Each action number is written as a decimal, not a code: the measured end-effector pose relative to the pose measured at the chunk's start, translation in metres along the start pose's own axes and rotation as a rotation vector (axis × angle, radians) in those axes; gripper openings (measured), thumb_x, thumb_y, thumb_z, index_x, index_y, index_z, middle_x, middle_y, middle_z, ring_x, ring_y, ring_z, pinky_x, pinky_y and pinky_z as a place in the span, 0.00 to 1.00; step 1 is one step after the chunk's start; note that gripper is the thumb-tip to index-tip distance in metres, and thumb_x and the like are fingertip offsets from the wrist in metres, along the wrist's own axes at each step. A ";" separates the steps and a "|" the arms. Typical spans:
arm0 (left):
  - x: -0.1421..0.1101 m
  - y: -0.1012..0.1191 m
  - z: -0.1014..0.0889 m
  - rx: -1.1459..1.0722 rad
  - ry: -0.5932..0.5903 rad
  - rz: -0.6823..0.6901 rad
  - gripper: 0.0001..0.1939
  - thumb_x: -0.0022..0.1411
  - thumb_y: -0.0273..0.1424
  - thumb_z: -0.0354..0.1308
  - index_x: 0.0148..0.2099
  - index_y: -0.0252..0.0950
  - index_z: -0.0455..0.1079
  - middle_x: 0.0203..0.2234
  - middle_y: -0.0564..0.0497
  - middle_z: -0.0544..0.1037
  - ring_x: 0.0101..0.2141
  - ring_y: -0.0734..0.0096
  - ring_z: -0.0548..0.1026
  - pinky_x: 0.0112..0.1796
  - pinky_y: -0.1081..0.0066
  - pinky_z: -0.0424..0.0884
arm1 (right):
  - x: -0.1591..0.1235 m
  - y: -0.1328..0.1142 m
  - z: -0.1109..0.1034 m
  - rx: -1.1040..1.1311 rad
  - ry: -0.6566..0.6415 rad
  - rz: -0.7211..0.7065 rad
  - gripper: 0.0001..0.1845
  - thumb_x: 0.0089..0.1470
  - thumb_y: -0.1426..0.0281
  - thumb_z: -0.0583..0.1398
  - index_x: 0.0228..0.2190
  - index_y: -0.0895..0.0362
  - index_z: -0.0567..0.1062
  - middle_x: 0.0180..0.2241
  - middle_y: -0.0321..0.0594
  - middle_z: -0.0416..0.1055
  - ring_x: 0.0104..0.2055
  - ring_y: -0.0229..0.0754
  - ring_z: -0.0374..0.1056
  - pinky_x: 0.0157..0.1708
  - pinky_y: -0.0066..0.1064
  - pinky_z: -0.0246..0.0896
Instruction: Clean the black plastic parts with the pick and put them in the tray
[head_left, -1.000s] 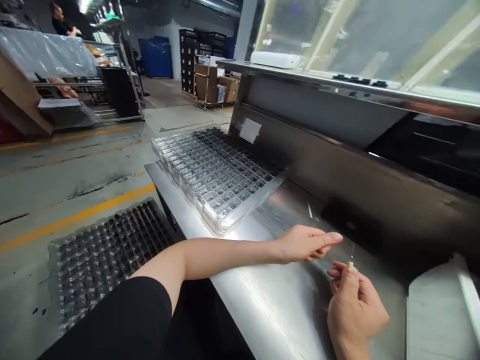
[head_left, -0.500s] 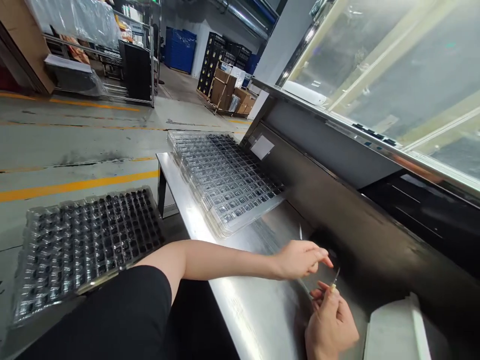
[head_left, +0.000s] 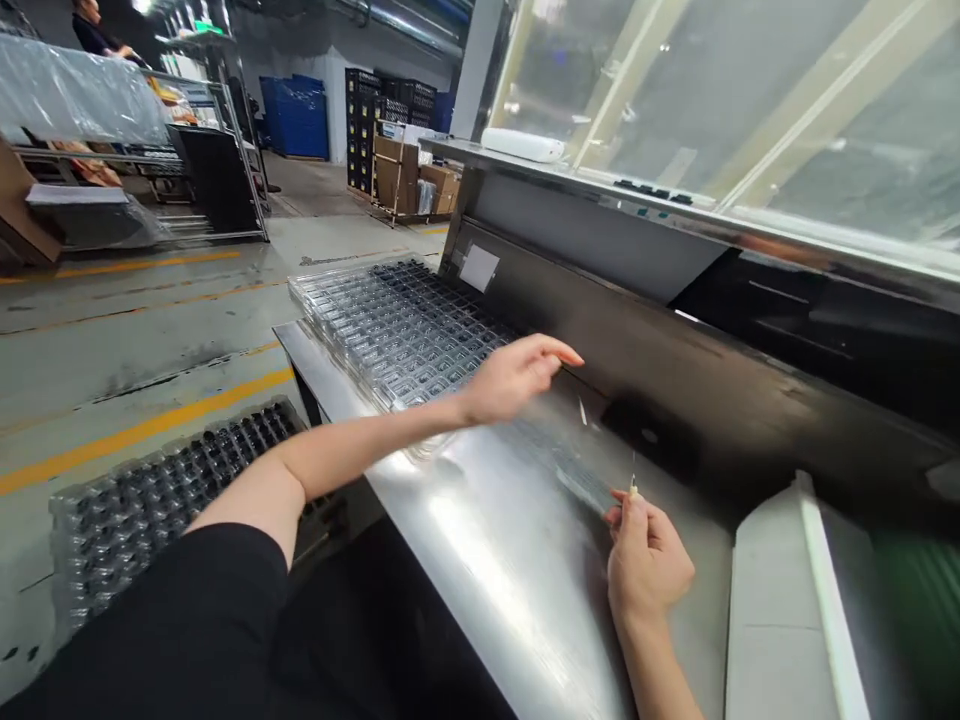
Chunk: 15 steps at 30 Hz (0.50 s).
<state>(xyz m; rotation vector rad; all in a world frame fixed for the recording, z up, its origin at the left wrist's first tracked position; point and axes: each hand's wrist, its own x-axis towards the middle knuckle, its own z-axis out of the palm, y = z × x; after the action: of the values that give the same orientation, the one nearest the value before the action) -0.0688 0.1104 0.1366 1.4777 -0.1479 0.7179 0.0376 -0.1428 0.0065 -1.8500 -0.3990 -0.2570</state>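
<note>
Head view. The right hand (head_left: 649,565) grips a slim tool (head_left: 634,490) between thumb and fingers, its fine tip directed up and to the far side, above the right part of the metal bench (head_left: 480,520). The left hand (head_left: 517,378) appears in front of the near right corner of the clear compartment tray (head_left: 397,330) on the bench; its fingers are bent, the index reaching right. Whether it pinches a small part cannot be told. A second tray (head_left: 187,490) lies lower at left; a white bin (head_left: 780,600) is at right.

Handling, in this inspector's judgement: keep the tool grip light and steady, present the tip squarely, and keep the left fingertips off its point.

Limits: the tip is too thin to read clearly. The left palm is hidden, and contact with the tray is unconfirmed. The left arm covers part of both trays. The bin is cut off at the near edge.
</note>
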 end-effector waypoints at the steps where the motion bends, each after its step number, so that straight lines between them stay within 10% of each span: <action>1: 0.008 0.006 -0.023 0.092 0.034 0.027 0.17 0.76 0.41 0.57 0.54 0.34 0.76 0.25 0.57 0.65 0.25 0.77 0.61 0.29 0.75 0.58 | 0.000 0.000 0.000 -0.009 0.000 -0.003 0.41 0.61 0.33 0.59 0.39 0.60 0.83 0.29 0.42 0.75 0.28 0.44 0.66 0.32 0.35 0.61; 9: 0.100 -0.011 -0.229 1.199 0.280 -0.226 0.17 0.73 0.34 0.56 0.57 0.34 0.81 0.41 0.47 0.84 0.41 0.65 0.77 0.47 0.69 0.71 | -0.002 -0.008 -0.001 -0.054 -0.029 0.022 0.37 0.63 0.34 0.60 0.35 0.57 0.82 0.33 0.45 0.78 0.36 0.49 0.73 0.40 0.37 0.65; 15: 0.117 -0.042 -0.298 1.532 0.225 -0.582 0.20 0.67 0.35 0.61 0.57 0.38 0.83 0.53 0.44 0.84 0.55 0.52 0.78 0.59 0.57 0.72 | 0.000 -0.004 -0.003 -0.079 -0.042 0.031 0.38 0.62 0.33 0.60 0.34 0.57 0.82 0.34 0.46 0.79 0.36 0.50 0.74 0.38 0.36 0.65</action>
<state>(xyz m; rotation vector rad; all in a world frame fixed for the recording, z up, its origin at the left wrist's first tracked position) -0.0530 0.4326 0.1232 2.6393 1.2163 0.4477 0.0357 -0.1447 0.0105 -1.9398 -0.3941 -0.2153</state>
